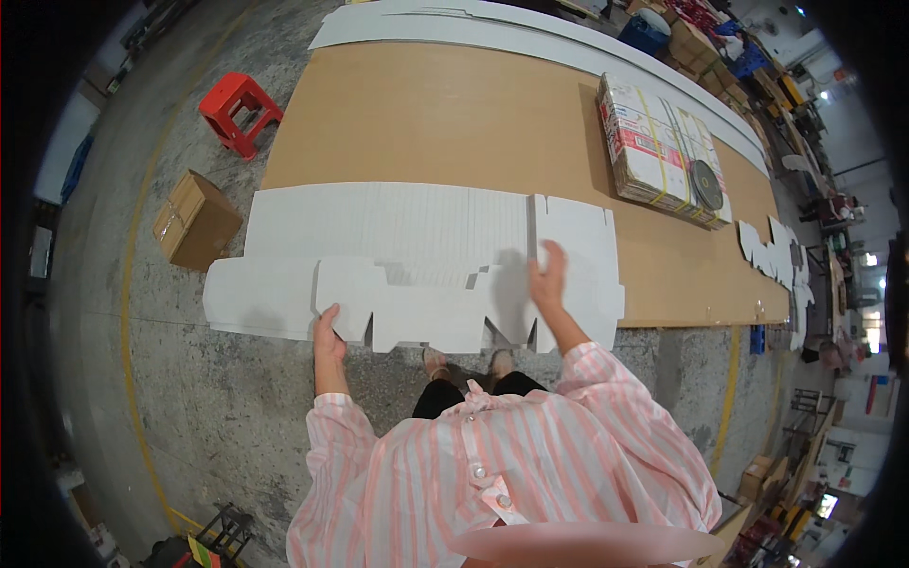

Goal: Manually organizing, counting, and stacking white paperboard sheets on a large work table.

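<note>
White die-cut cardboard sheets [426,308] lie at the near edge of the brown table, their notched tabs reaching past it. At the front edge, beside a triangular notch, my left hand [329,339] grips a white sheet, thumb on top and the other fingers hidden beneath. My right hand [549,275] is over the right part of the sheets, fingers apart and holding nothing; its shadow falls to the left. Behind the nearest sheet, more white cardboard [388,218] shows many thin parallel lines. A narrow raised fold [531,227] stands near my right hand.
A strapped bundle of flat cartons [653,142] rests on the brown table [454,104], with a black round disc [705,185] on it. Long white strips [530,38] line the far edge. Cut pieces [767,251] sit right. A red stool [237,109] and carton [201,222] stand left.
</note>
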Tool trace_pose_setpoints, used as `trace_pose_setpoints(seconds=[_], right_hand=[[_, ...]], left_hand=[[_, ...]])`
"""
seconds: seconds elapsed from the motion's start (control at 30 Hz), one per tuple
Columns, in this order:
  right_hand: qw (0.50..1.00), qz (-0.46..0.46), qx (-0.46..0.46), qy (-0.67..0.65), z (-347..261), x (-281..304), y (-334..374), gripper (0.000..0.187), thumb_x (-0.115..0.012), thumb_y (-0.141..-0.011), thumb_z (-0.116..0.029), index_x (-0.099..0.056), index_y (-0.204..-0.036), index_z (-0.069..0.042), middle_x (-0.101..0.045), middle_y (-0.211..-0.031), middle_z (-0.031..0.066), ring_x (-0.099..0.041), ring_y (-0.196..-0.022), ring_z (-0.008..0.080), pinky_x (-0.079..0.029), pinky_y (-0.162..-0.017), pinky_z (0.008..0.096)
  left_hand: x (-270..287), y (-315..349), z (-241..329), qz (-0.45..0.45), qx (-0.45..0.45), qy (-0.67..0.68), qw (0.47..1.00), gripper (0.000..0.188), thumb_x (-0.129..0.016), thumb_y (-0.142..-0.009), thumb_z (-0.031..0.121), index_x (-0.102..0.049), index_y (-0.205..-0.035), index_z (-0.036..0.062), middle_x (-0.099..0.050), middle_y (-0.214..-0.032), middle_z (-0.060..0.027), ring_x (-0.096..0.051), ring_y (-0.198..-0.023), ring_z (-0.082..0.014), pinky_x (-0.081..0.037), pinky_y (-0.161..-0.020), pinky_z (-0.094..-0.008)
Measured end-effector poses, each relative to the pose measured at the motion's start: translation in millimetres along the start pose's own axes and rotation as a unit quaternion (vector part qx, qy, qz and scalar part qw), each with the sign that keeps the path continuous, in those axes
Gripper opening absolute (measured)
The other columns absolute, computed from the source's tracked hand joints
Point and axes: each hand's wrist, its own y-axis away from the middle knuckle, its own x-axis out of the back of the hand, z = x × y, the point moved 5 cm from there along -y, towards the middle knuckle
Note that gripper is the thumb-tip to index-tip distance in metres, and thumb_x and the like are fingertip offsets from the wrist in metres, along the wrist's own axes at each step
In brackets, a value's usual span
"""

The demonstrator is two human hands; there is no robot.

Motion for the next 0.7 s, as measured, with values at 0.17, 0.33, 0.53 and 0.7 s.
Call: trace_pose_setpoints(seconds=[0.17, 0.33, 0.53, 0.7], right_hand=[[0.943, -0.092, -0.065, 0.312, 103.8, 68.5, 40.4, 0.062, -0.048, -0.083, -0.032, -0.027, -0.131, 0.0, -0.022, -0.138, 0.0217, -0.016, -0.129, 0.0348, -0.012, -0.104, 0.0473], [0.94, -0.106, -0.052, 0.321, 119.8, 74.6, 38.6, 0.065, -0.041, -0.085, -0.04, -0.023, -0.134, -0.001, -0.017, -0.14, 0.0208, -0.01, -0.131, 0.0339, -0.01, -0.104, 0.048], [0.954, -0.102, -0.04, 0.278, 156.6, 76.3, 48.2, 0.071, -0.043, -0.082, -0.043, -0.017, -0.137, -0.007, -0.006, -0.144, 0.0165, 0.001, -0.133, 0.0305, -0.002, -0.106, 0.0448], [0.948, -0.124, -0.038, 0.291, 126.3, 78.0, 44.6, 0.068, -0.042, -0.084, -0.041, -0.021, -0.135, -0.002, -0.013, -0.141, 0.0201, -0.005, -0.132, 0.0335, -0.006, -0.105, 0.0488]], left_hand=[[-90.5, 62.6, 43.9, 0.073, -0.179, -0.309, 0.931, 0.036, -0.061, -0.073, 0.013, -0.053, -0.104, -0.0039, -0.06, -0.093, -0.0145, -0.058, -0.082, -0.0234, -0.045, -0.075, -0.034], [-315.0, 224.5, 1.4, -0.066, -0.47, -0.669, 0.572, 0.035, -0.056, -0.069, 0.01, -0.055, -0.102, -0.0019, -0.059, -0.095, -0.0158, -0.059, -0.077, -0.0286, -0.047, -0.063, -0.0354], [-415.3, 279.3, -167.0, -0.165, -0.495, -0.817, 0.247, 0.039, -0.052, -0.068, 0.014, -0.054, -0.096, -0.0118, -0.058, -0.091, -0.0242, -0.057, -0.082, -0.0322, -0.046, -0.07, -0.0401], [-361.1, 267.4, -36.7, -0.093, -0.468, -0.629, 0.614, 0.038, -0.065, -0.062, 0.011, -0.054, -0.097, -0.0003, -0.056, -0.092, -0.0178, -0.055, -0.082, -0.0304, -0.044, -0.072, -0.0343]])
